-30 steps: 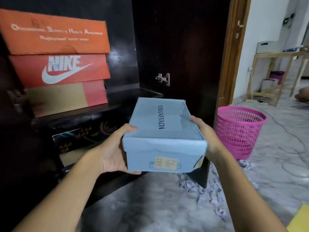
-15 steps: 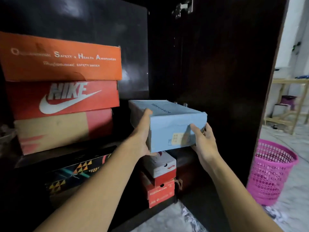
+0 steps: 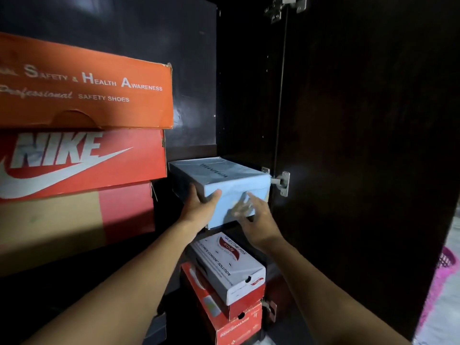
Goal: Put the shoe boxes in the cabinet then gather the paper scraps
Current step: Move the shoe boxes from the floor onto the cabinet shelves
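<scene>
Far left in the cabinet (image 3: 189, 70), an orange safety-shoe box (image 3: 84, 95) was stacked on a red Nike box (image 3: 82, 163). Just right of them the blue shoe box (image 3: 224, 178) was gripped at its near-left corner by the left hand (image 3: 200, 209) — the right hand (image 3: 258, 221) was laid on its front, fingers (image 3: 242, 207) too blurred to be judged.

The right hand (image 3: 256, 221) is motion-blurred — its fingers (image 3: 242, 207) smear across the near face of the blue shoe box (image 3: 231, 180), so contact cannot be judged. The lid's lettering is too small to read. The orange box (image 3: 87, 95) and Nike box (image 3: 82, 160) run off the left edge — the pink basket (image 3: 444, 268) hides mostly behind the cabinet door (image 3: 361, 145)
</scene>
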The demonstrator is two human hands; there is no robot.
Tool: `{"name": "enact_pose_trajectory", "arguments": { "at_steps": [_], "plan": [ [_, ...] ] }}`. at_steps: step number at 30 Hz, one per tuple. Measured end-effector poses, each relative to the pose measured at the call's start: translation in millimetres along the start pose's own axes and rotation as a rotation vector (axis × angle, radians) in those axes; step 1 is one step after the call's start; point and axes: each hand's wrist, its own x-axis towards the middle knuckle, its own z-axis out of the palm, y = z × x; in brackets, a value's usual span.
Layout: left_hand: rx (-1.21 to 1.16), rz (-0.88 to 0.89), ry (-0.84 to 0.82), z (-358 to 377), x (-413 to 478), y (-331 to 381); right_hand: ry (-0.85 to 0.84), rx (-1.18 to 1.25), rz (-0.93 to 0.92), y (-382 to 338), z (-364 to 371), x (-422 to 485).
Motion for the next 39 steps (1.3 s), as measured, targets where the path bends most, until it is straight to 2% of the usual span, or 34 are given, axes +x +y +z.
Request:
{"name": "enact_pose_trajectory", "arguments": {
  "at_steps": [2, 5, 9, 13, 17, 20, 23, 29, 33, 36, 39],
  "plan": [
    [0.033, 0.006, -0.003, -4.4, 13.8, -3.5, -0.066, -0.066, -0.016, -1.0, 9.6, 11.3],
    [0.036, 0.023, -0.009, -2.8, 25.5, -8.9, -0.051, -0.150, -0.012, 1.5, 15.4, 22.2],
    [0.029, 0.002, 0.000, -0.4, 28.4, -6.9, -0.145, -0.202, -0.029, 5.7, 2.5, 22.1],
    [0.069, -0.016, 0.092, 4.2, 10.2, -0.3, -0.025, -0.173, -0.080, 15.2, -30.6, -13.3],
    [0.148, 0.152, 0.273, 36.0, -55.5, -10.5, 0.064, -0.182, -0.075, 45.3, -70.8, -100.7],
    [0.174, 0.270, 0.302, 73.8, -119.2, -19.3, 0.133, -0.237, -0.031, 78.6, -100.6, -176.5],
    [0.138, 0.252, 0.101, 125.6, -175.1, -29.5, 0.197, -0.293, 0.081, 111.9, -128.2, -246.3],
    [0.068, 0.048, -0.410, 243.3, -294.5, -48.6, 0.294, -0.374, 0.366, 166.8, -187.4, -378.1],
    [0.081, -0.052, -0.699, 310.0, -376.0, -62.8, 0.328, -0.477, 0.644, 207.2, -222.1, -459.8],
    [0.128, -0.157, -0.885, 344.1, -421.8, -81.2, 0.348, -0.626, 0.946, 228.2, -241.5, -501.6],
    [0.200, -0.234, -1.017, 369.0, -453.7, -97.4, 0.355, -0.570, 1.201, 241.6, -253.9, -533.9]
  ]
}}
